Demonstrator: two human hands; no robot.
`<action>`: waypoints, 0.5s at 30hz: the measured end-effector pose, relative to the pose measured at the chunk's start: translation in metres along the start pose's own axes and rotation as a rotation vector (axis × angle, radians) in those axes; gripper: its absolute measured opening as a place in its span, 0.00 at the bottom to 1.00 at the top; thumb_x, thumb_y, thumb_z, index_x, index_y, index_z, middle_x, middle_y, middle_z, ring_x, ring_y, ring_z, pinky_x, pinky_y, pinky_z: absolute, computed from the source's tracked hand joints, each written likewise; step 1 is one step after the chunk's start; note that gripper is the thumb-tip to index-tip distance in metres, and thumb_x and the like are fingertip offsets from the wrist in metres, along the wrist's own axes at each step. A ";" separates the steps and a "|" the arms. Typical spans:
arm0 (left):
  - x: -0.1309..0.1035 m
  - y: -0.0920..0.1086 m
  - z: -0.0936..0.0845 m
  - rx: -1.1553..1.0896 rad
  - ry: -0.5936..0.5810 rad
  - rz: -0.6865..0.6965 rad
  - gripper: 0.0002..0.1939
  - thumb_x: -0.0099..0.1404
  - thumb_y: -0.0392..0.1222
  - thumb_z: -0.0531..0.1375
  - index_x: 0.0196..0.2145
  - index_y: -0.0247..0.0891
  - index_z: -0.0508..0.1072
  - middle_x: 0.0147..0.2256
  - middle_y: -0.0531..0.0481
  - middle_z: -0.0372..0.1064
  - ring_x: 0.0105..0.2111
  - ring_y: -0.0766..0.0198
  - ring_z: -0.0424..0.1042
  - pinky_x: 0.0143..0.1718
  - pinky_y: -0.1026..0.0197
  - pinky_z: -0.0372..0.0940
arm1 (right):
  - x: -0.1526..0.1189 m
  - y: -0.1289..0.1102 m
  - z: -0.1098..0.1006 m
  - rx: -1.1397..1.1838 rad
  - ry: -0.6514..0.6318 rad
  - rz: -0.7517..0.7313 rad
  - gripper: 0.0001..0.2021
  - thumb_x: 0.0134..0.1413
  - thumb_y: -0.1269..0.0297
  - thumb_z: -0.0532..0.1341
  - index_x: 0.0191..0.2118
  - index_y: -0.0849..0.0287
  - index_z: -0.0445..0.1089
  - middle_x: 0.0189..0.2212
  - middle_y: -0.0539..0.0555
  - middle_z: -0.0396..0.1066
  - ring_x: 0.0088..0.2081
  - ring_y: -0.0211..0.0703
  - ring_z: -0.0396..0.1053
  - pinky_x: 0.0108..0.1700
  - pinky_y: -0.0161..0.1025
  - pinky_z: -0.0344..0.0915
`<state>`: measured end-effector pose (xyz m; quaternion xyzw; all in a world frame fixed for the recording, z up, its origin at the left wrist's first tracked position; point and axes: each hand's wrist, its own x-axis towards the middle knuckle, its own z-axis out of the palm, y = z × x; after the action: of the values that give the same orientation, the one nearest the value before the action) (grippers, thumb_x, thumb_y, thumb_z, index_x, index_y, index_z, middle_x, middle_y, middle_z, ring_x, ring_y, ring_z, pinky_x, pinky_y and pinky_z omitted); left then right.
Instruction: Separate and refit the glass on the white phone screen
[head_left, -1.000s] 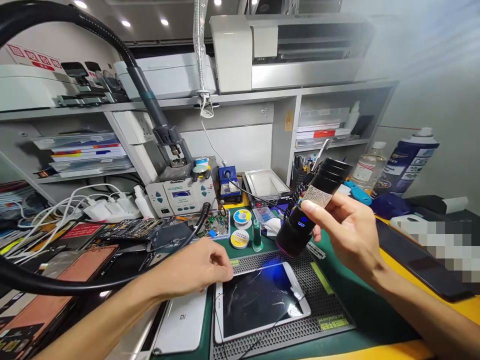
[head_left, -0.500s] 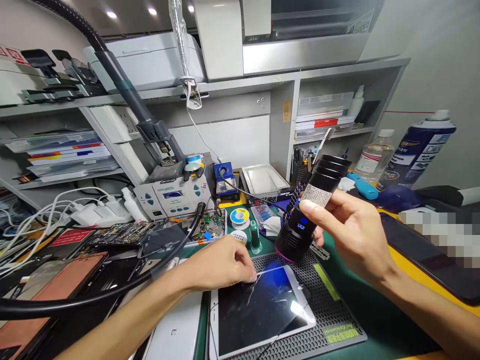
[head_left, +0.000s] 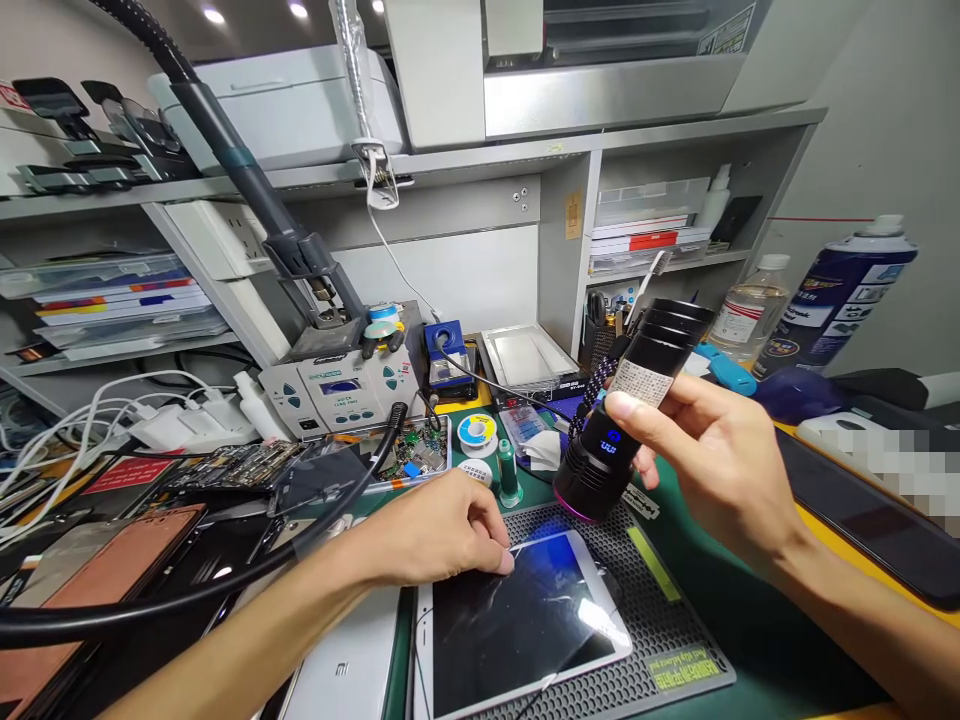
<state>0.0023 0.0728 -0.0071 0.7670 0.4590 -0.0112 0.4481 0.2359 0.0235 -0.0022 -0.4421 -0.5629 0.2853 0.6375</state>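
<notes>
My right hand [head_left: 727,475] grips a black UV flashlight [head_left: 611,445], its small blue display lit and a purple ring showing at its lower end. Its light falls blue on the dark screen of a white-framed tablet [head_left: 517,630]. Curled fingers on my left hand [head_left: 450,525] touch the tablet near its far edge; whether anything is pinched there is hidden. The tablet lies on a grey perforated pad [head_left: 667,600]. Thin dark wires cross the tablet's edges.
Left of the tablet lies a white phone [head_left: 345,660], with a thick black hose [head_left: 300,560] arching nearby. Beyond stand a solder spool [head_left: 478,432], a green bottle [head_left: 508,475] and a grey rework station [head_left: 345,390]. At right are a spray can [head_left: 836,295] and a dark phone [head_left: 862,520].
The flashlight has shifted slightly right and tilted a little more. My left hand stays at the tablet's far edge, nearly still. The whole view has moved slightly.
</notes>
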 end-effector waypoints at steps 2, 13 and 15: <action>-0.001 0.000 -0.002 0.005 0.001 0.016 0.11 0.54 0.46 0.66 0.31 0.36 0.80 0.25 0.54 0.69 0.24 0.67 0.63 0.24 0.65 0.54 | 0.005 -0.001 -0.006 0.010 -0.012 0.022 0.11 0.56 0.56 0.68 0.31 0.59 0.73 0.24 0.47 0.66 0.21 0.33 0.59 0.18 0.31 0.56; -0.029 0.008 0.001 0.102 0.106 -0.101 0.26 0.50 0.58 0.68 0.43 0.40 0.76 0.39 0.50 0.73 0.39 0.56 0.71 0.36 0.62 0.63 | -0.003 0.010 -0.036 0.317 -0.471 0.601 0.14 0.55 0.52 0.68 0.36 0.60 0.78 0.28 0.56 0.77 0.30 0.43 0.75 0.32 0.35 0.70; -0.039 0.013 0.010 0.161 0.137 -0.166 0.39 0.45 0.63 0.70 0.52 0.44 0.72 0.51 0.47 0.70 0.50 0.49 0.69 0.47 0.57 0.63 | -0.011 0.009 -0.038 0.358 -0.493 0.618 0.14 0.58 0.52 0.66 0.37 0.58 0.78 0.30 0.57 0.78 0.31 0.43 0.76 0.32 0.33 0.70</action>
<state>-0.0071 0.0366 0.0130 0.7588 0.5481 -0.0325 0.3504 0.2714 0.0088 -0.0141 -0.3908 -0.4813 0.6529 0.4352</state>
